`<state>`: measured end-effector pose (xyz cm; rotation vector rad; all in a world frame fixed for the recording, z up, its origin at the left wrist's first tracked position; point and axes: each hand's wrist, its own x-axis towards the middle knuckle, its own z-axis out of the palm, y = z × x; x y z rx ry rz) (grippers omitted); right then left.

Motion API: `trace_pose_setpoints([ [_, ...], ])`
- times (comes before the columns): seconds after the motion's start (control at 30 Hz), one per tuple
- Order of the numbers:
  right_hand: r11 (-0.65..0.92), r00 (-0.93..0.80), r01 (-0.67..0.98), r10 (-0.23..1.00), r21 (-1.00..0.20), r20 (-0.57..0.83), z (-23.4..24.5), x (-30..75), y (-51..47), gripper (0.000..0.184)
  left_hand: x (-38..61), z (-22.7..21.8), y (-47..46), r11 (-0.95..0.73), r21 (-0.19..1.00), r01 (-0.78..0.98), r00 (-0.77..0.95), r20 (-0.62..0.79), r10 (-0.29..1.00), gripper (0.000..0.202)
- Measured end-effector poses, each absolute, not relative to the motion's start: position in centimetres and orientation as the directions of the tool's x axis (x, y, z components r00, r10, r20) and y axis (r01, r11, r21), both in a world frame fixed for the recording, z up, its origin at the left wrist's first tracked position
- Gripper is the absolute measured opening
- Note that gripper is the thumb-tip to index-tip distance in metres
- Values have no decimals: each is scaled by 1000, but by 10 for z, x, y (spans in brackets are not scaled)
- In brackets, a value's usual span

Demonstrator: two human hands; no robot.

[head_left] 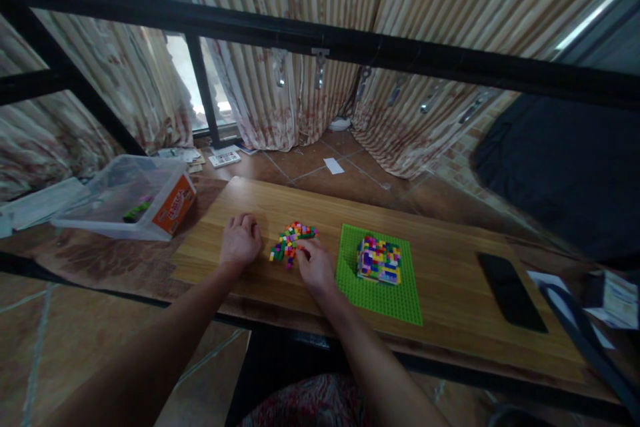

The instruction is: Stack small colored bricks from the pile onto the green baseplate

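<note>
A loose pile of small colourful toy bricks (295,233) lies on a wooden board (280,203). Palm down to the left of the pile rests my left hand (241,241), its fingers slightly bent on the wood and no brick visible in it. My right hand (316,265) reaches to the pile's near right side, thumb and forefinger pinched at a small brick that the fingertips partly hide. To the right is a green studded baseplate (375,307), carrying a block-shaped build of many-coloured bricks (379,260).
A clear plastic box (115,220) with an orange label and a few green pieces stands at the left. A black phone (511,292) lies on the board's right part, near papers and a dark strap (585,340). A black metal rail (300,37) with hanging clips crosses ahead.
</note>
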<state>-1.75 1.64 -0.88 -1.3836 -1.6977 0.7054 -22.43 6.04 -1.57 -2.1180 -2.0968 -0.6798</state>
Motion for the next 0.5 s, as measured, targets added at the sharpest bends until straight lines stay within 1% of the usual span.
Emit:
trace_pose_setpoints([
  [0.17, 273, -38, 464, 956, -842, 290, -13, -19, 16, 27, -224, -14, 60, -60, 255, 965, -38, 362, 931, 19],
  [0.33, 266, 39, 406, 951, -874, 307, -4, -11, 9, 23, -224, -13, 59, -67, 252, 966, -31, 367, 930, 17],
  [0.43, 250, 29, 332, 961, -910, 275, 5, -2, -5, 25, -224, -14, 60, -73, 239, 968, -22, 371, 928, 18],
  [0.5, 200, 28, 279, 976, -939, 216, 10, 6, -18, 25, -224, -14, 60, -67, 240, 968, -29, 372, 928, 18],
])
